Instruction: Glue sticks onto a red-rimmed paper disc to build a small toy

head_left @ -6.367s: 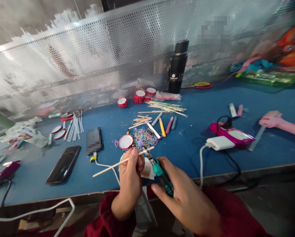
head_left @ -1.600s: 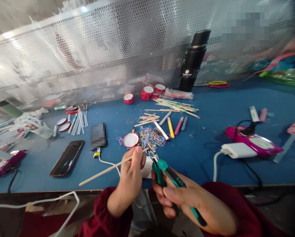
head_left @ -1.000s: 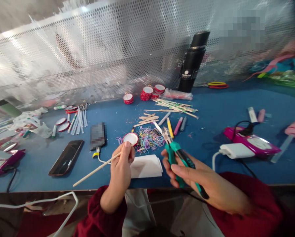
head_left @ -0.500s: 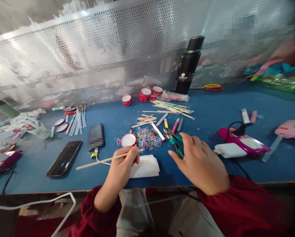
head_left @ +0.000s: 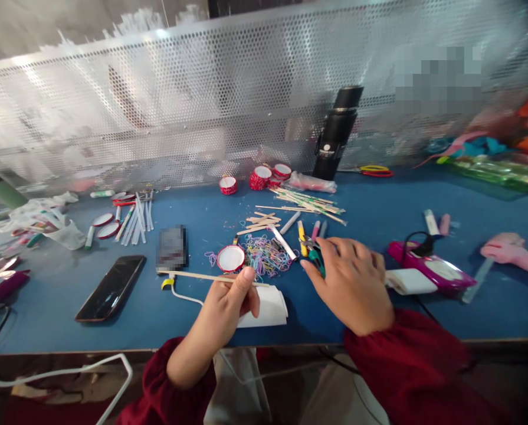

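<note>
My left hand (head_left: pixel 230 301) is closed on a thin wooden stick (head_left: pixel 193 275), with the thumb pressed along its right end. The stick points left, above a folded white paper (head_left: pixel 266 307). My right hand (head_left: pixel 350 283) is around the green-and-black handles of a pair of pliers (head_left: pixel 314 252), thumb on one side and forefinger on the other. Its other fingers are partly hidden. The jaws of the pliers lie by a yellow marker (head_left: pixel 301 236). Just beyond my left hand are a red-rimmed white disc (head_left: pixel 230 258) and a heap of coloured rubber bands (head_left: pixel 268 255).
Wooden sticks (head_left: pixel 308 202), craft sticks (head_left: pixel 261 221) and red-rimmed discs (head_left: pixel 261 176) lie farther back. A black flask (head_left: pixel 337 136) stands against the perforated metal screen (head_left: pixel 179 118). A phone (head_left: pixel 111 289) lies left; a purple device (head_left: pixel 432 265) and another person's hand (head_left: pixel 505 247) are right.
My right hand has come closer around the pliers, covering more of the handles. The stick in my left hand has swung, its left end rising. The view has shifted slightly.
</note>
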Demonstrator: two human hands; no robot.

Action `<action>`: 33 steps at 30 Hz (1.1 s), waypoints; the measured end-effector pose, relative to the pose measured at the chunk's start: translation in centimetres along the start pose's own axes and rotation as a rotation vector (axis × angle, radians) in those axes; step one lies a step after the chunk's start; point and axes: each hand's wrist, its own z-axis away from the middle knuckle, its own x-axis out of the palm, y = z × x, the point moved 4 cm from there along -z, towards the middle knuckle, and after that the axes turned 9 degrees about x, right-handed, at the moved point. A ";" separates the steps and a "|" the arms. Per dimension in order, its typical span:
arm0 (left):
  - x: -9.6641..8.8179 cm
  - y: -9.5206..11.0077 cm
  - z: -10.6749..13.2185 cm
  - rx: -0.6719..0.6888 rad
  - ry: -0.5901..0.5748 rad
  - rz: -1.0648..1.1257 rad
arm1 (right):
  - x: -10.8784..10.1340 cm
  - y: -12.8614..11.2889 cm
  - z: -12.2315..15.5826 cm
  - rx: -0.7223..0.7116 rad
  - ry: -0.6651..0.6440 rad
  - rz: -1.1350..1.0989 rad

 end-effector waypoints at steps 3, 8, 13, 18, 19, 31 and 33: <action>0.1 -0.1 -0.1 -0.007 -0.030 0.017 | -2.3 -2.3 0.8 -0.210 -0.172 -0.533; 0.7 -0.2 -0.1 -0.005 -0.136 0.089 | -4.7 -6.4 2.1 -0.422 -0.274 -0.621; 0.2 -0.3 0.3 0.056 -0.109 -0.010 | -3.8 -5.7 -2.4 -0.499 -0.060 -0.335; -1.3 -0.9 1.1 0.119 0.068 -0.317 | -1.1 -3.1 -7.4 -0.280 0.019 -0.153; -1.6 -1.0 1.3 0.137 0.096 -0.353 | -0.5 -3.4 -7.3 -0.294 -0.028 -0.187; -3.0 -2.3 2.1 0.147 0.230 -0.454 | 4.5 -9.3 -2.7 -0.476 -0.545 -0.283; -3.0 -2.4 2.0 0.152 0.238 -0.459 | 4.0 -9.1 -2.9 -0.464 -0.516 -0.293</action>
